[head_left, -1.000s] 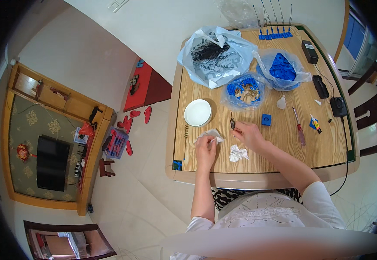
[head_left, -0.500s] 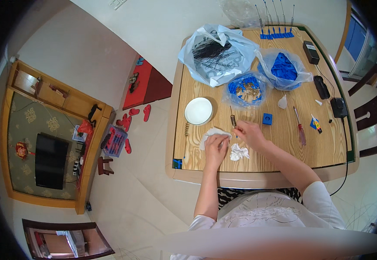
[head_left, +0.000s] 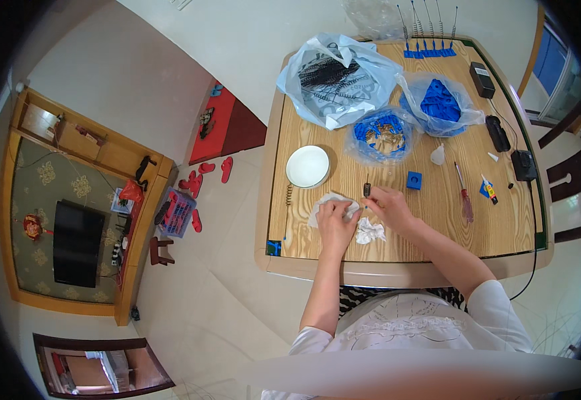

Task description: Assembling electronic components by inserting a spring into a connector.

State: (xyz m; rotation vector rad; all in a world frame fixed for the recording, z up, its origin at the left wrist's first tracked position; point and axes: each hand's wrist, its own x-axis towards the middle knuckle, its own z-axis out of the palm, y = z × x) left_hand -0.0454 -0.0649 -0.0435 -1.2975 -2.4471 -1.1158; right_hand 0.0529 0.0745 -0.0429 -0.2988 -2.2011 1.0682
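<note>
Nearest the person, just beside a crumpled white paper tissue (head_left: 370, 231), the left hand (head_left: 336, 222), palm down, has its fingers drawn together on a thin white sheet (head_left: 314, 217), probably to keep it bunched close to the other hand. The right hand (head_left: 389, 205) reaches in from the side, wrist angled leftward, fingertips pinched on the lower end of a dark coiled metal spring (head_left: 367, 189), seemingly so its coil stands free above the fingers. Beyond, the clear plastic bag of brass-coloured and blue pieces (head_left: 382, 136) gapes open, presumably for easy reach.
</note>
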